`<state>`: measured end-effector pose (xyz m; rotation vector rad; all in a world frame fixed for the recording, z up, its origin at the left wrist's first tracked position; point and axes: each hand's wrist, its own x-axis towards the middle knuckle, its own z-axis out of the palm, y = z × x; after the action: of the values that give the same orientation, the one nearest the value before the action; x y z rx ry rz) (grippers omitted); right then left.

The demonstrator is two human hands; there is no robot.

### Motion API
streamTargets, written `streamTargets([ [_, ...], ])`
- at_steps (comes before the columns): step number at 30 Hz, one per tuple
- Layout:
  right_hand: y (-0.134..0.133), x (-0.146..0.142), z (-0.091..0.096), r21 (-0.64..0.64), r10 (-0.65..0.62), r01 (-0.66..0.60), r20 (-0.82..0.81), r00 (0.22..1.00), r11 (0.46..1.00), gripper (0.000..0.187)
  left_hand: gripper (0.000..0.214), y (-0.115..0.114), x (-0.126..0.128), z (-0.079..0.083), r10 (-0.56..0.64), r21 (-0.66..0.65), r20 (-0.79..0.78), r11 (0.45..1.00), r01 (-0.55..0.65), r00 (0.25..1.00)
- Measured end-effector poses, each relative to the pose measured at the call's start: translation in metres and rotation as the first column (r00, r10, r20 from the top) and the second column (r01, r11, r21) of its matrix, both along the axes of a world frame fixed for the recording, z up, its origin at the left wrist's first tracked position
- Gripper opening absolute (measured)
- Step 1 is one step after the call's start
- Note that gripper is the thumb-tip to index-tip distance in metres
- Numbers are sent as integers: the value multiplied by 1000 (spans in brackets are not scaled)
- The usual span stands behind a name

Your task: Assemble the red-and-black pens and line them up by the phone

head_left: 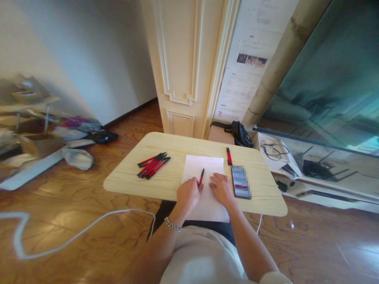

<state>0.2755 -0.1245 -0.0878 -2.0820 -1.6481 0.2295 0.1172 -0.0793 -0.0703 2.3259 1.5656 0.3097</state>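
Note:
My left hand point(188, 193) is closed around a red pen point(201, 177) with a black end that points up and away from me. Beneath both hands lies a sheet of white paper point(207, 211), reaching over the near edge of the small table point(124, 175). My right hand point(220, 188) rests with its fingers spread on the paper's right side. Several red and black pens point(153, 165) form a loose pile left of the paper. On the right, a few more such pens point(229, 156) lie above a phone point(241, 182), whose screen is blurred out.
A black bag point(240, 133) sits behind the table. To the right, a low white cabinet point(274, 152) bears cables under a large dark screen point(331, 86). A white cable point(103, 217) crosses the wooden floor at left, where boxes and bags point(41, 144) are piled.

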Motion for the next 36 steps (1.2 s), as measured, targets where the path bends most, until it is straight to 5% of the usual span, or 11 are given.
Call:
streamTargets([
  [7,1,0,3,9,4,-4,4,1000,1000,29,30,-1,-10,5,14,-8,96,1000,-13,995],
  [13,-11,-8,11,240,-21,38,-74,997,970,29,28,5,-36,-1,-20,93,352,996,-14,936],
  [17,-21,-13,10,287,-106,146,-151,983,947,42,29,8,-45,-10,25,89,491,993,-78,871],
  [27,-23,-7,-10,189,-232,269,-193,953,945,51,28,13,-47,-18,-10,131,438,990,-53,899],
  [36,-10,-5,7,-123,-249,247,-2,968,961,44,22,15,-41,-24,-67,208,332,978,-4,941],
])
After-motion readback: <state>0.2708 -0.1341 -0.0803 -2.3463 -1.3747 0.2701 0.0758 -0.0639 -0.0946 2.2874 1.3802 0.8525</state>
